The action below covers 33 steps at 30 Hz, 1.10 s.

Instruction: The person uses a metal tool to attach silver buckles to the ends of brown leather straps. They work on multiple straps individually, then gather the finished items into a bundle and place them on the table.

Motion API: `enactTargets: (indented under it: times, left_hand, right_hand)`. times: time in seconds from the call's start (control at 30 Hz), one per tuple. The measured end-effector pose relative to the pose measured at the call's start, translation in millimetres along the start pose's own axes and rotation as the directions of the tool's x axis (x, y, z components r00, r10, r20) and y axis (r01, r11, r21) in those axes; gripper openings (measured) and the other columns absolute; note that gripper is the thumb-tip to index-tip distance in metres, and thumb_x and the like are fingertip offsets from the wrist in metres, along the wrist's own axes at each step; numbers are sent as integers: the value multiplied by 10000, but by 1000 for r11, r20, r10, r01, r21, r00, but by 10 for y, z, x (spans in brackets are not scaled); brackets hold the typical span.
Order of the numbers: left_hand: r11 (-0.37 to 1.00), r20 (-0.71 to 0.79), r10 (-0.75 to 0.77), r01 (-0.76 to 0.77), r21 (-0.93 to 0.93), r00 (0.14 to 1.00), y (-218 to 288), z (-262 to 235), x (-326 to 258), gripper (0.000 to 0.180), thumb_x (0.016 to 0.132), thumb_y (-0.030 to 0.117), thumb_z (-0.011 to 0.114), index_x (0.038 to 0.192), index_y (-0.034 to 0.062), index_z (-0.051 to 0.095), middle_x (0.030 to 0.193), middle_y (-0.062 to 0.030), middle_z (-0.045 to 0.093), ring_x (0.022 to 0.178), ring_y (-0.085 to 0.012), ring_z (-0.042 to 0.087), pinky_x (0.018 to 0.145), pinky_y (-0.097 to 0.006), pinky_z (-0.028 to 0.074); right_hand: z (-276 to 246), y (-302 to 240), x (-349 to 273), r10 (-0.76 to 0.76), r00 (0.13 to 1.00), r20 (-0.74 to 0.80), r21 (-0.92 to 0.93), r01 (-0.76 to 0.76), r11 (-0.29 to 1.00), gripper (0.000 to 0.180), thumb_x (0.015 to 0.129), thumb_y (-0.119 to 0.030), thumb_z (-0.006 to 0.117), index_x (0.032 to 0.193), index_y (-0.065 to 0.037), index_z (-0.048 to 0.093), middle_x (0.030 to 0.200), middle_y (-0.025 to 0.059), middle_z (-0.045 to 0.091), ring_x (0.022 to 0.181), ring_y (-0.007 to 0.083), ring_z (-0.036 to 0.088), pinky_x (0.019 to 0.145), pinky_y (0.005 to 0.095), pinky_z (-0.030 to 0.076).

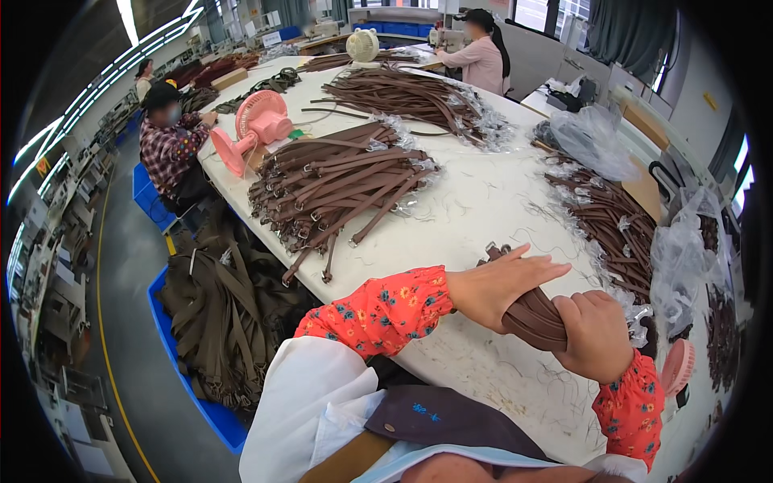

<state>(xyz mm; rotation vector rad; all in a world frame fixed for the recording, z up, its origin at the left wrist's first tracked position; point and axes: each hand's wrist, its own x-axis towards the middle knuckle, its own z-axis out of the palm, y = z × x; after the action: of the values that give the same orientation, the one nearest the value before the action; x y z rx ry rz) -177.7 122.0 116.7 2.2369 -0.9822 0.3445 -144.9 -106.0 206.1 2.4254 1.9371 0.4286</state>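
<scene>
A thick bundle of brown straps [535,319] is between my two hands above the white table [475,233]. They look like narrow belts, and metal buckles show at the bundle's far end. My right hand [594,336] is closed around the near right side of the bundle. Across its upper part lies my left hand [507,283], with fingers stretched out toward the right and the palm against the straps. Flowered red sleeves cover both forearms. The stretch of bundle under my left palm is hidden.
Brown buckled straps [338,181] lie heaped ahead, with another pile [394,97] farther back. More straps [616,229] and clear plastic bags [680,258] are at the right. A pink fan [262,121] stands left. A blue bin [181,354] holds olive straps. Two people sit along the table.
</scene>
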Motion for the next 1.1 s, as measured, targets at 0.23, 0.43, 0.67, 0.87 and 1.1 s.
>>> enactTargets:
  times: [0.23, 0.43, 0.67, 0.87, 1.1]
  left_hand:
    - [995, -154, -97, 95, -18, 983, 47, 244, 4, 593, 693, 160, 777, 1234, 94, 542, 868, -109, 677, 822, -338, 657, 715, -423, 501]
    - [942, -235, 23, 58, 330, 972, 293, -261, 149, 506, 686, 120, 733, 1172, 134, 592, 827, -50, 638, 771, -299, 641, 696, -423, 479]
    - [779, -44, -76, 87, 621, 996, 445, -1222, 146, 466, 660, 114, 738, 1102, 166, 600, 766, -49, 615, 748, -289, 633, 675, -425, 470]
    - [519, -208, -385, 397, 757, 899, 178, -2084, -65, 496, 652, 103, 730, 1116, 180, 574, 875, -81, 678, 825, -327, 653, 664, -412, 494]
    - [-88, -303, -62, 297, 951, 951, -605, -2768, -595, 414, 774, 82, 650, 1170, 183, 582, 827, -59, 626, 793, -265, 645, 674, -401, 476]
  right_hand:
    - [-6, 115, 4, -114, 993, -27, -82, 111, 990, 484, 555, -128, 762, 1001, -47, 593, 737, 87, 560, 721, 296, 597, 805, 425, 495]
    - [-20, 336, -18, 86, 996, -27, 145, -81, 986, 637, 596, -221, 838, 1145, -77, 548, 966, 104, 637, 915, 329, 623, 937, 464, 477]
    - [406, 455, -274, 203, 956, -213, 494, -74, 866, 613, 784, -120, 752, 1328, -66, 477, 1266, 181, 568, 1144, 370, 568, 965, 406, 472]
    - [823, 559, -639, 349, 935, -58, 686, -217, 695, 277, 859, -60, 674, 1128, -43, 611, 1151, 161, 632, 965, 298, 657, 834, 344, 527]
    - [1073, 512, -672, 458, 882, 112, 769, -369, 522, 180, 888, -69, 659, 1054, 0, 659, 916, 140, 699, 847, 233, 685, 768, 308, 533]
